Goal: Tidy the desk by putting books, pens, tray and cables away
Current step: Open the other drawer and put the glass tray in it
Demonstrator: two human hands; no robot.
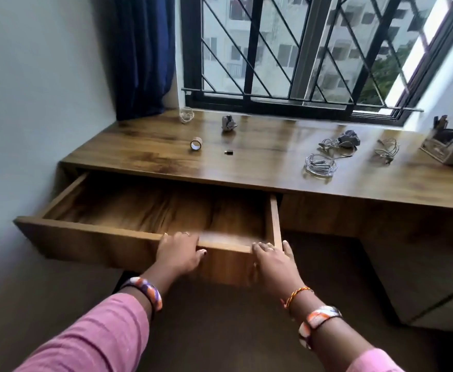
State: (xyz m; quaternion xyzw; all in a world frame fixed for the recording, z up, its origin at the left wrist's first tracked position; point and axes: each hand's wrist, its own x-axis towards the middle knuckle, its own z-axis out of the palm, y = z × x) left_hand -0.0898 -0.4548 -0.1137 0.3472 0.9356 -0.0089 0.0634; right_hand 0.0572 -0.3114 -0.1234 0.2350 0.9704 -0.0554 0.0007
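A wooden drawer [91, 238] stands pulled out from the left part of the desk [260, 167], and nothing shows inside it. My left hand [178, 252] grips the drawer's front edge, fingers curled over the top. My right hand [272, 257] grips the same edge near the drawer's right corner. On the desktop lie a grey cable bundle with an adapter [339, 143], a second coiled cable [387, 149] and a wooden tray of pens [446, 146] at the far right.
A glass dish with small metal pieces [320, 164], a tape roll [196, 143], a small black plug [229, 152], a crumpled grey object [228, 123] and a clear glass [186, 114] sit on the desk. Barred window behind, blue curtain [145, 55] left, cabinet [421, 277] lower right.
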